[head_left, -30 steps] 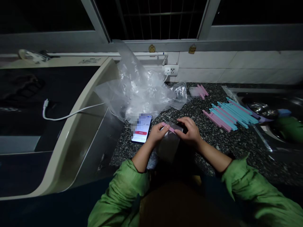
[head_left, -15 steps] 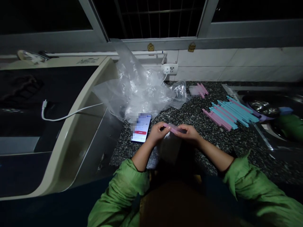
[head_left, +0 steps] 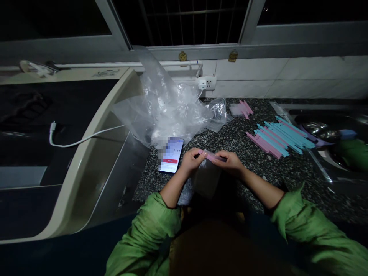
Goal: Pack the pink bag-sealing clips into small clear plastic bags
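Observation:
Between my two hands is a pink plastic strip (head_left: pixel 212 156), which looks like a bag sealing clip, at the top edge of a clear plastic bag (head_left: pixel 205 180). My left hand (head_left: pixel 191 160) pinches the strip's left end with thumb and fingers. Closed on its right end is my right hand (head_left: pixel 232 164). The bag hangs below the strip in shadow, and its lower part is hard to make out. Several pink and blue strips of the same sort (head_left: pixel 277 137) lie in a pile on the counter to the right.
Behind my left hand lie a lit phone (head_left: pixel 170 157) and a heap of crumpled clear plastic bags (head_left: pixel 178 109). Further right is a small pink bundle (head_left: pixel 244 109) beside a sink (head_left: pixel 319 168). A washing machine (head_left: pixel 83 161) with a white cable (head_left: pixel 86 138) stands left of the speckled counter (head_left: pixel 232 134).

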Demonstrator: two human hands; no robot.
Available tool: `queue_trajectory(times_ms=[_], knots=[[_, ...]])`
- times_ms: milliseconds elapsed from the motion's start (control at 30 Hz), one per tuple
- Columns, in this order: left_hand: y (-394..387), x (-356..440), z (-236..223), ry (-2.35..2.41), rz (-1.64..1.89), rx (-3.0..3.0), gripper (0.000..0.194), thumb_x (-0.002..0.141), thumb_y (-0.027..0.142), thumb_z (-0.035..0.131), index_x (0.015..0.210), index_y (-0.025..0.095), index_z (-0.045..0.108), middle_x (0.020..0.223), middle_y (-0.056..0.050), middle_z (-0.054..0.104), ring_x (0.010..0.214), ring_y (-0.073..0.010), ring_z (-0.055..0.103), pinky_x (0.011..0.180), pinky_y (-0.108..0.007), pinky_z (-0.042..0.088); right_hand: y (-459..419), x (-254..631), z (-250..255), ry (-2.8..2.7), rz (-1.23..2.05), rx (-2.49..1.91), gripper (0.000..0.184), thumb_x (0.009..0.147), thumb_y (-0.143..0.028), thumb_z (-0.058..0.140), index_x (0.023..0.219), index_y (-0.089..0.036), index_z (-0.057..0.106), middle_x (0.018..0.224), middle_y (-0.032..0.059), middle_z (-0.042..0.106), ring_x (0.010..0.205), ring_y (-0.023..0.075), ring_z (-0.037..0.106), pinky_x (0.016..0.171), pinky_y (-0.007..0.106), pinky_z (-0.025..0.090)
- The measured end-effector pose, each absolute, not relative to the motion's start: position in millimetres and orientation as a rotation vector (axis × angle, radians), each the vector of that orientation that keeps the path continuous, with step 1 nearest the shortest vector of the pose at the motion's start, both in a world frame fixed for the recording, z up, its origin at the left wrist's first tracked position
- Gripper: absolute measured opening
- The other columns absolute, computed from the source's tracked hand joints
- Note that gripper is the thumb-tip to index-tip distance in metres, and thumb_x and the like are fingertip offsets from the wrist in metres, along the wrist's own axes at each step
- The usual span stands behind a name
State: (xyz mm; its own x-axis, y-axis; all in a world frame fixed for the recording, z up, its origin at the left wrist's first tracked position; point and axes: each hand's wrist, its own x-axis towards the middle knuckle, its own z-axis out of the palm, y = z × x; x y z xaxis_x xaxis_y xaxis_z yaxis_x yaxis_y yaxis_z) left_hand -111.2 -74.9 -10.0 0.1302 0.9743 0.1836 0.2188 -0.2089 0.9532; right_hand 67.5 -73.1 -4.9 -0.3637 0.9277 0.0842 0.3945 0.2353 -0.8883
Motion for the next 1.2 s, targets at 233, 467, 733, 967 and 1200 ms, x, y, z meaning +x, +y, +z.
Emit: queue_trajectory(times_ms=[233, 467, 733, 967, 1200], knots=[[-78, -108, -9, 1.171, 0.904, 1.334, 0.041, 0.057, 0.054, 0.065, 0.063, 0.013, 0.062, 0.054, 0.003, 0.051, 0.054, -0.0101, 0.045, 0.052, -0.022, 0.035, -68, 77, 7, -1.743, 1.022, -1.237, 0.033, 0.065, -0.048, 0.061, 0.069, -0.015, 0.064, 0.068, 0.0032, 0.062, 0.064, 0.0155, 0.055, 0.057, 0.026, 0.041], [-82, -106, -6, 1.181, 0.83, 1.297, 0.049, 0.053, 0.063, 0.063, 0.054, 0.013, 0.059, 0.049, 0.003, 0.05, 0.049, -0.0084, 0.043, 0.049, -0.021, 0.032, -63, 89, 19, -1.685, 0.96, -1.256, 0.036, 0.065, -0.052, 0.062, 0.067, -0.016, 0.063, 0.067, 0.0039, 0.062, 0.066, 0.0179, 0.057, 0.059, 0.028, 0.041], [-82, -106, -6, 1.209, 0.793, 1.363, 0.052, 0.053, 0.065, 0.061, 0.048, 0.013, 0.052, 0.043, 0.006, 0.04, 0.045, -0.0058, 0.035, 0.045, -0.02, 0.025, -61, 91, 19, -1.685, 0.92, -1.271, 0.037, 0.064, -0.053, 0.063, 0.069, -0.016, 0.065, 0.071, 0.0048, 0.065, 0.07, 0.0193, 0.059, 0.062, 0.029, 0.042], [-80, -107, -4, 1.157, 0.918, 1.389, 0.038, 0.057, 0.05, 0.067, 0.067, 0.014, 0.064, 0.056, 0.003, 0.055, 0.055, -0.0094, 0.047, 0.052, -0.021, 0.035, -63, 90, 20, -1.729, 1.107, -1.264, 0.039, 0.061, -0.053, 0.064, 0.069, -0.015, 0.066, 0.063, 0.0022, 0.062, 0.059, 0.0153, 0.055, 0.056, 0.027, 0.04], [-77, -106, -7, 1.14, 1.045, 1.371, 0.033, 0.058, 0.045, 0.069, 0.064, 0.014, 0.063, 0.057, 0.002, 0.057, 0.056, -0.0105, 0.049, 0.054, -0.022, 0.039, -68, 77, 15, -1.757, 1.252, -1.247, 0.037, 0.056, -0.05, 0.068, 0.067, -0.015, 0.065, 0.061, 0.0004, 0.061, 0.057, 0.0128, 0.051, 0.053, 0.024, 0.038]])
